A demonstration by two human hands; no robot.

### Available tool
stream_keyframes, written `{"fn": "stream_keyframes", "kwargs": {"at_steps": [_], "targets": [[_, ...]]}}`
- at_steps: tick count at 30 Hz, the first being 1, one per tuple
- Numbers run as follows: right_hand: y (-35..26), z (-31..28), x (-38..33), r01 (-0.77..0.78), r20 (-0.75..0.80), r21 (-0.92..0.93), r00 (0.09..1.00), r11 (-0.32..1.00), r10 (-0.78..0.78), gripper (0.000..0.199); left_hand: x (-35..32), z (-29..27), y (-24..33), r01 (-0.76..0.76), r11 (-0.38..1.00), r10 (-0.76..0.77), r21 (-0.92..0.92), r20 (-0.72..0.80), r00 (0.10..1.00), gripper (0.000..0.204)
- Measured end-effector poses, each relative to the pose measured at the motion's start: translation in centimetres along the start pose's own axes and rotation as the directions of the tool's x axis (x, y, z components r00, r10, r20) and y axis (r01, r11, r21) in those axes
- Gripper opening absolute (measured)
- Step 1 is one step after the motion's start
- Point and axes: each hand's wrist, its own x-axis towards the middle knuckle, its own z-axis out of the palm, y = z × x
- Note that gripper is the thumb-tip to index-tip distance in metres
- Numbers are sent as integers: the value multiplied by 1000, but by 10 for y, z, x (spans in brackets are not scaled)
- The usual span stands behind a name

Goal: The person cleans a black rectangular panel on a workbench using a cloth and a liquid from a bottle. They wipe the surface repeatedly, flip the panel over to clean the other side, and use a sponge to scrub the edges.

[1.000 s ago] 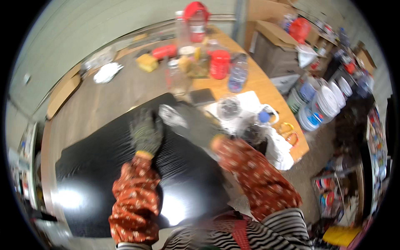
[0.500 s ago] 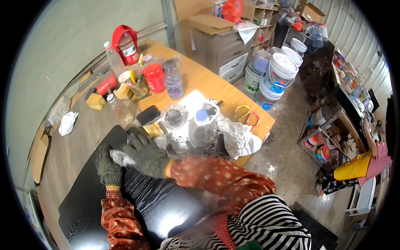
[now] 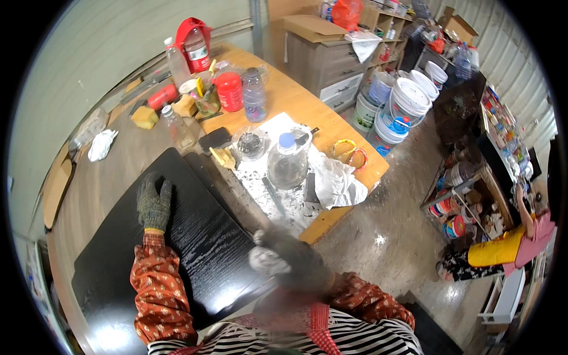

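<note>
My left hand (image 3: 154, 201), in a grey knitted glove, lies flat on a black wood-grained panel (image 3: 201, 231), its fingers stretched out. Closer to my body, my gloved right hand (image 3: 299, 263) is by the panel's right edge and smeared by motion. A whitish wad, perhaps cloth (image 3: 266, 261), shows at its fingers, which look closed round it. Beyond the panel stand a clear bottle with a blue cap (image 3: 288, 165) and a shallow clear tub (image 3: 250, 144) with dark residue. A yellow scraper-like piece (image 3: 223, 158) lies beside a black block (image 3: 215, 139).
White paper (image 3: 245, 173) with dark specks and a crumpled white bag (image 3: 338, 182) cover part of the table. Bottles, a red jar (image 3: 229, 92) and yellow sponges (image 3: 145, 118) stand farther back. Stacked buckets (image 3: 408, 100) are on the floor; another person in yellow (image 3: 497, 244) is at the right.
My right hand has swept from beside the left hand back toward my body, to the panel's right edge, with the white wad. My left hand stays on the panel, fingers now more spread.
</note>
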Motion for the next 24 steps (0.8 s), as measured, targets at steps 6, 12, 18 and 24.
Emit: {"fn": "stream_keyframes", "kwargs": {"at_steps": [6,12,18,24], "targets": [[45,-36,-46,-182,-450,400,814,898,366,45,-8,-4,35,-12,985,17,-171,26,1000,43],[74,-117,-51,-126,-536,487,738,864,410,48,9,5,120,-286,928,306,-239,52,951,62],[92,-175,-39,-261,-411,443,790,857,454,46,58,64,184,-325,905,119,275,571,812,86],[92,-194,-21,-316,-188,547,856,776,481,46,65,85,193,-360,826,-17,433,657,753,85]]}}
